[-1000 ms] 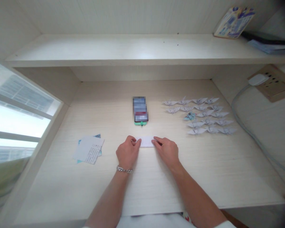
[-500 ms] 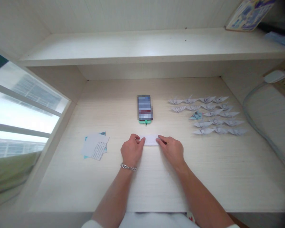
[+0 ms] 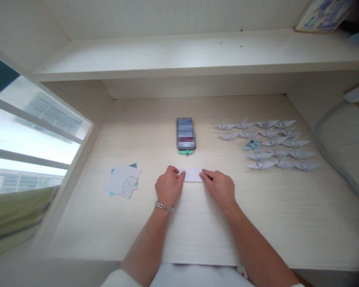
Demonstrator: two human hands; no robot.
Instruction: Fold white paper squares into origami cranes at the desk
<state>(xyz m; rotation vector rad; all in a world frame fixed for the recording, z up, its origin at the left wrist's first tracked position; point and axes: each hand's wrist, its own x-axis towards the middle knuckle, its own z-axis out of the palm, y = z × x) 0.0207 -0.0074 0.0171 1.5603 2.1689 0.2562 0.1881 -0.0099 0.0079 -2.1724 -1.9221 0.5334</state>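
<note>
A narrow strip of folded white paper (image 3: 193, 174) lies on the desk in front of me. My left hand (image 3: 169, 186) pinches its left end between thumb and fingers, and my right hand (image 3: 219, 187) pinches the right end. The middle of the strip shows between the two thumbs; its ends are hidden under my fingers. Just beyond the paper, a phone (image 3: 186, 133) in a green case lies on the desk, its screen blurred. Off to the right, several folded paper cranes (image 3: 269, 124) sit in rows, and one of them is a blue patterned crane (image 3: 251, 144).
Left of my hands lies a small stack of paper sheets (image 3: 124, 180), the top one partly printed. A shelf (image 3: 179, 67) overhangs the back of the desk (image 3: 197, 223). A cable (image 3: 320, 119) runs down the right wall, and a window (image 3: 32, 135) is on the left.
The whole view has shifted slightly, so everything appears a little to the right and higher. Both hands keep their hold on the folded paper, with hardly any movement over the desk.
</note>
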